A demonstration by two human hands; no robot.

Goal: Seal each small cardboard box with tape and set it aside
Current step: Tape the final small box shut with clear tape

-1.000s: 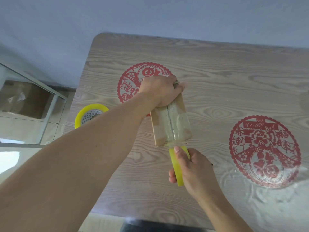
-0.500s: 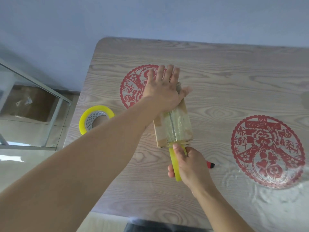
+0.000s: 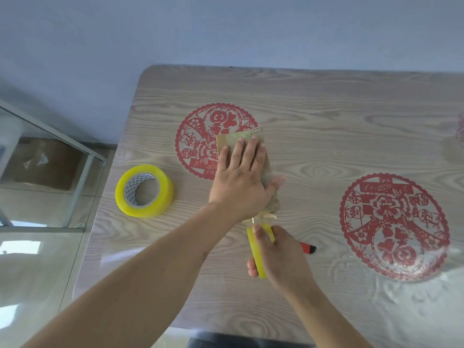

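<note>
The small cardboard box [image 3: 270, 177] lies flat on the wood-grain table [image 3: 326, 116], roughly midway between the left and right edges and nearer the far edge than the near one, its far end overlapping the lower right part of a red paper-cut decal [image 3: 198, 136]. Glossy clear tape covers the box's top face, and a short curled tab of tape sticks up at the far right corner of the box. The left hand [image 3: 241, 182] lies flat on top of the box, fingers straight and together pointing toward the far edge, thumb spread out to the right over the box's side; it presses and grips nothing. The right hand [image 3: 281, 254] is just off the near end of the box, fingers curled around a yellow tape roll [image 3: 257, 249] held on edge, thumb laid on the roll's outer face. A crumpled strip of tape runs from that roll to the near end of the box. A red and black object [image 3: 308, 248] pokes out from behind the right hand on the table; what it is cannot be told. A second yellow tape roll [image 3: 144, 194] lies on its side close to the left edge, well apart from the box. A second red decal [image 3: 394, 227] sits toward the right edge. Beyond the left edge stands a glass-topped metal frame [image 3: 50, 136].
</note>
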